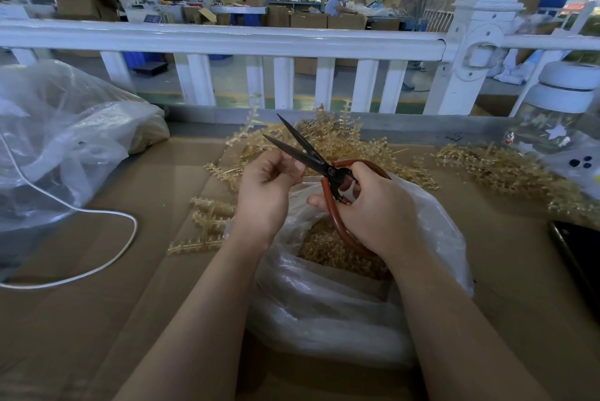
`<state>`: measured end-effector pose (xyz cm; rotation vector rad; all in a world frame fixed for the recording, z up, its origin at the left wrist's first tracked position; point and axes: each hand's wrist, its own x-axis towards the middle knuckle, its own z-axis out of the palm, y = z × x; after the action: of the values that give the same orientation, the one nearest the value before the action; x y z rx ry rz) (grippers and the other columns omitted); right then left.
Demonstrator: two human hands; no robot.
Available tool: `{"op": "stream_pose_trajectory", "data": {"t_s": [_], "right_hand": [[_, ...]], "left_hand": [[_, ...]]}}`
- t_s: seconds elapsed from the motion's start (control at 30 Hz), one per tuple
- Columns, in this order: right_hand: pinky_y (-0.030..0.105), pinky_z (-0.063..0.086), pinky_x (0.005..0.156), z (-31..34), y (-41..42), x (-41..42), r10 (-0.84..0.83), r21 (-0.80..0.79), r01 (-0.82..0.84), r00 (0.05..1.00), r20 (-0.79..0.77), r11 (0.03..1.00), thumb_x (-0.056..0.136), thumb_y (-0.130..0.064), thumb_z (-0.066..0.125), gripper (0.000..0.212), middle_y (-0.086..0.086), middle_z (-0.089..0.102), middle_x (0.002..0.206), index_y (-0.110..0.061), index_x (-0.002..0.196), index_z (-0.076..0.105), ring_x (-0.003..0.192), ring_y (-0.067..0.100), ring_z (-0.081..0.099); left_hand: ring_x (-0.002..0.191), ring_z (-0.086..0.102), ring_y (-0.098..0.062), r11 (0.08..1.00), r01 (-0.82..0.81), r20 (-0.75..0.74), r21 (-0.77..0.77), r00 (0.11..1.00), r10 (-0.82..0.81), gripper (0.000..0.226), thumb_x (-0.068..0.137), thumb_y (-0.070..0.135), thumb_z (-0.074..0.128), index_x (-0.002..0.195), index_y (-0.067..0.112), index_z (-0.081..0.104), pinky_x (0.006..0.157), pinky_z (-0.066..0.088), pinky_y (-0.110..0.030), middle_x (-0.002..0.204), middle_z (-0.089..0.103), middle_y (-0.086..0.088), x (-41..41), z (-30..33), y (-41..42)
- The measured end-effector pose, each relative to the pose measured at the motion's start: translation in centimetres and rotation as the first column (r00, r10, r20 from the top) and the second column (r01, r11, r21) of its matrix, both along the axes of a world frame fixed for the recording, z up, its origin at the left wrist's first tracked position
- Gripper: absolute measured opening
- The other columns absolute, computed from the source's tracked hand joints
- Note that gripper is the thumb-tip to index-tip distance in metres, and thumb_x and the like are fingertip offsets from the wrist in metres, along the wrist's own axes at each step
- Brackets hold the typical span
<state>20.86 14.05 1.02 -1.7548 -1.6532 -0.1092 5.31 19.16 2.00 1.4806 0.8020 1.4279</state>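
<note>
My right hand grips the red-brown loop handles of large black-bladed scissors, whose blades stand apart and point up and left. My left hand hovers just left of the blades with fingers curled; whether it pinches a small piece I cannot tell. Both hands are above an open clear plastic bag holding several small amber plastic pieces. Amber plastic sprue frames are piled behind the hands, and more amber frames lie to the left.
A cardboard sheet covers the table. A big clear bag and a white cable lie at left. More sprues, a jar with a white lid and a dark phone are at right. A white railing runs behind.
</note>
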Motion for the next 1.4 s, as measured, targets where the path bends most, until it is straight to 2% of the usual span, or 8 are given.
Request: {"op": "stream_pose_trajectory", "data": {"t_s": [0.1,0.37,0.5,0.67,0.87,1.03,1.27,1.4], "right_hand": [[0.011,0.035,0.056,0.0,-0.01,0.07,0.005,0.005,-0.005,1.0,0.002,1.0,0.069,-0.09,0.05,0.066,-0.02,0.06,0.081,-0.032,0.099,0.061,0.071,-0.001,0.051],[0.012,0.036,0.054,0.06,0.0,0.16,-0.03,0.005,0.029,0.997,0.066,1.0,0.069,-0.09,0.052,0.063,-0.019,0.062,0.078,-0.032,0.092,0.062,0.068,0.001,0.053],[0.019,0.044,0.054,0.06,0.11,0.19,-0.039,0.004,0.039,0.997,0.07,0.999,0.068,-0.09,0.053,0.062,-0.018,0.061,0.071,-0.032,0.087,0.061,0.066,0.001,0.055],[0.015,0.039,0.054,0.06,0.11,0.3,-0.034,0.001,0.034,0.997,0.064,0.999,0.068,-0.09,0.053,0.063,-0.018,0.064,0.073,-0.032,0.09,0.064,0.066,0.001,0.055],[0.019,0.047,0.056,-0.05,-0.05,0.33,-0.022,0.027,0.021,0.998,0.063,0.999,0.068,-0.091,0.047,0.066,-0.018,0.066,0.076,-0.031,0.089,0.064,0.068,0.002,0.058],[0.015,0.041,0.055,0.02,-0.09,0.37,-0.032,0.025,0.029,0.995,0.096,0.999,0.068,-0.092,0.044,0.067,-0.017,0.065,0.077,-0.031,0.09,0.062,0.067,0.002,0.056],[0.026,0.053,0.061,0.08,0.11,0.32,-0.051,-0.024,0.054,0.994,0.091,0.998,0.074,-0.086,0.057,0.057,-0.015,0.067,0.078,-0.031,0.089,0.063,0.07,0.005,0.06],[0.026,0.054,0.061,0.11,0.09,0.29,-0.053,-0.015,0.054,0.996,0.074,0.998,0.072,-0.087,0.054,0.061,-0.016,0.068,0.077,-0.029,0.088,0.065,0.068,0.004,0.061]], "left_hand": [[0.07,0.053,-0.013,1.0,0.012,0.003,0.0,1.0,-0.012,0.017,0.093,-0.008,0.053,0.082,0.002,0.062,0.068,0.047,-0.018,0.07,0.054,-0.003,-0.04,-0.24,0.24],[0.069,0.056,-0.009,0.999,0.04,0.019,0.019,0.999,-0.04,0.025,0.091,-0.005,0.052,0.08,0.013,0.065,0.068,0.047,-0.021,0.068,0.059,0.006,-0.11,-0.31,0.29],[0.071,0.053,-0.013,0.999,0.046,0.019,0.003,0.999,-0.046,0.023,0.094,-0.005,0.051,0.083,0.01,0.065,0.07,0.045,-0.028,0.072,0.058,-0.001,0.0,-0.18,0.16],[0.071,0.051,-0.015,0.998,0.054,0.024,-0.019,0.998,-0.054,0.028,0.095,-0.007,0.048,0.079,0.012,0.061,0.069,0.043,-0.027,0.072,0.057,-0.003,0.11,0.07,-0.12],[0.072,0.052,-0.016,0.998,0.061,0.028,-0.02,0.998,-0.061,0.024,0.096,-0.006,0.048,0.082,0.009,0.061,0.071,0.043,-0.029,0.073,0.056,-0.005,0.08,0.11,-0.12],[0.073,0.052,-0.017,0.998,0.055,0.028,-0.014,0.998,-0.054,0.029,0.095,-0.007,0.049,0.082,0.015,0.064,0.071,0.043,-0.031,0.072,0.057,-0.002,0.0,-0.02,0.02],[0.075,0.05,-0.022,0.999,0.052,0.012,-0.014,0.999,-0.052,0.024,0.096,-0.004,0.05,0.08,0.011,0.061,0.075,0.04,-0.037,0.072,0.056,-0.003,-0.13,-0.31,0.33],[0.071,0.049,-0.017,0.997,0.074,0.026,-0.007,0.997,-0.073,0.019,0.096,-0.005,0.049,0.082,0.005,0.055,0.072,0.041,-0.03,0.066,0.056,0.004,-0.18,-0.31,0.42]]}}
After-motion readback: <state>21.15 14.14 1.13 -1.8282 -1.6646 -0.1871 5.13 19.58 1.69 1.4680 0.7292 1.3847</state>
